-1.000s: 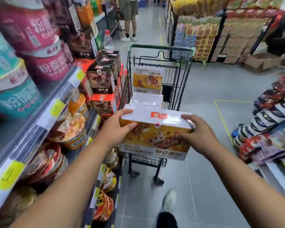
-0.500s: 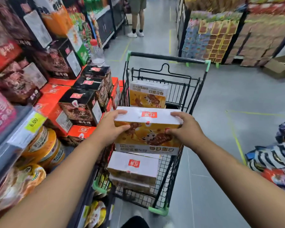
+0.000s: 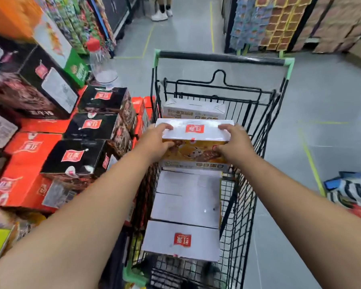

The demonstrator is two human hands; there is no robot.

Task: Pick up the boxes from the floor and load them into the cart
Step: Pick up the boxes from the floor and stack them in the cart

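Observation:
A white-topped box with a yellow picture front [image 3: 195,140] hangs inside the black wire cart [image 3: 261,130], over its middle. My left hand [image 3: 156,140] grips its left end, thumb on the front and fingers over the top. My right hand [image 3: 233,142] grips the right end the same way. Below it, white boxes [image 3: 186,207] lie flat in the cart, the nearest bearing a red logo [image 3: 181,239]. Another box [image 3: 194,110] stands at the cart's far end.
Stacks of black and orange boxes [image 3: 81,155] crowd the cart's left side, with a clear red-capped bottle [image 3: 101,65] behind them. A person's feet [image 3: 161,14] stand far up the aisle. Snack racks [image 3: 279,24] line the right; striped bags [image 3: 350,190] lie at right.
My view has tilted down and closer over the cart. Both hands have carried the box forward and lower, into the cart above the flat boxes.

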